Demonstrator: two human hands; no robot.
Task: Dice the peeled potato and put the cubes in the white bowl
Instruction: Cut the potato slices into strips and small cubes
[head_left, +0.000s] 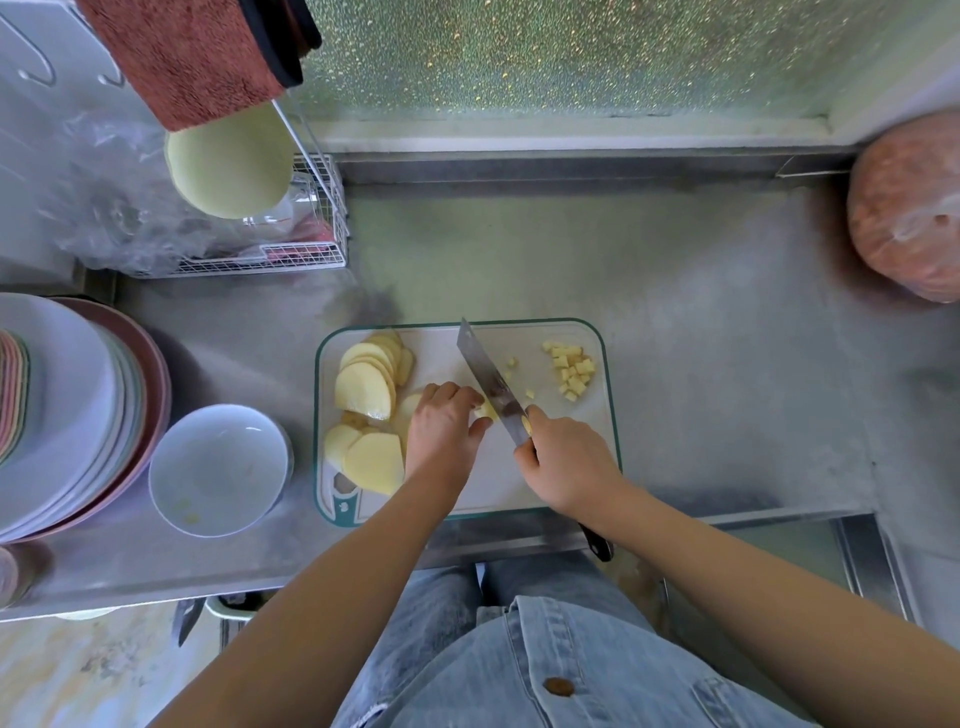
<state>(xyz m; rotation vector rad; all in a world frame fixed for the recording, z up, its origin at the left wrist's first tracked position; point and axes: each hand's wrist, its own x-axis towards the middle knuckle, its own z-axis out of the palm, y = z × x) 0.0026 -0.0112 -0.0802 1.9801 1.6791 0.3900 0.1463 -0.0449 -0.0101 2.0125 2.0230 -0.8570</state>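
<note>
Right hand grips the knife, its blade over potato strips pinned by the curled left hand on the cutting board. Dicing is midway: slices wait, cubes sit piled apart, and the white bowl holds none. Next comes another crosswise cut, I judge.

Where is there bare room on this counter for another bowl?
Bare: the grey steel counter behind the green-rimmed cutting board, between the white wire rack and the pink bagged bundle, and the strip right of the board. Crowded: left, stacked plates beside the white bowl; on the board, potato slices, steel knife, cubes.
</note>
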